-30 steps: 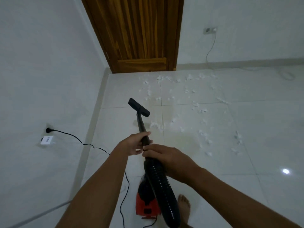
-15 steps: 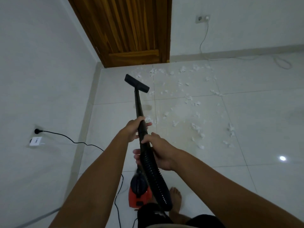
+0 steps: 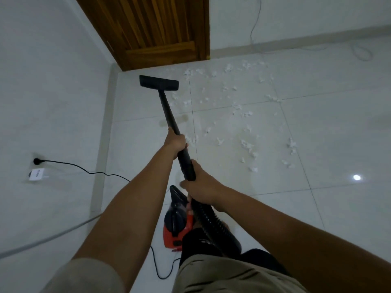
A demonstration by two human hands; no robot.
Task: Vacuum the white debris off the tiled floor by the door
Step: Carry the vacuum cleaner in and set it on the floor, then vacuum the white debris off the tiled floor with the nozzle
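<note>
I hold a black vacuum wand (image 3: 169,115) with both hands. My left hand (image 3: 176,142) grips the tube partway up. My right hand (image 3: 202,185) grips it lower, where the ribbed black hose (image 3: 213,223) joins. The flat black nozzle (image 3: 159,83) sits on the tiled floor (image 3: 317,123) close to the wooden door (image 3: 152,28), at the left fringe of the white debris (image 3: 245,142). The scraps lie scattered from the door threshold across the tiles to the right of the wand. The red and black vacuum body (image 3: 176,225) rests on the floor below my hands.
A black power cord (image 3: 84,169) runs from a plug in the left wall socket (image 3: 37,161) across the floor to the vacuum. A white adapter (image 3: 36,174) sits below the socket. A thin white cable (image 3: 256,24) hangs down the far wall. White walls close in on the left.
The wand has been pushed forward and the nozzle has swung square to the door, now nearer the threshold. My arms are stretched out further and the view has moved closer to the door.
</note>
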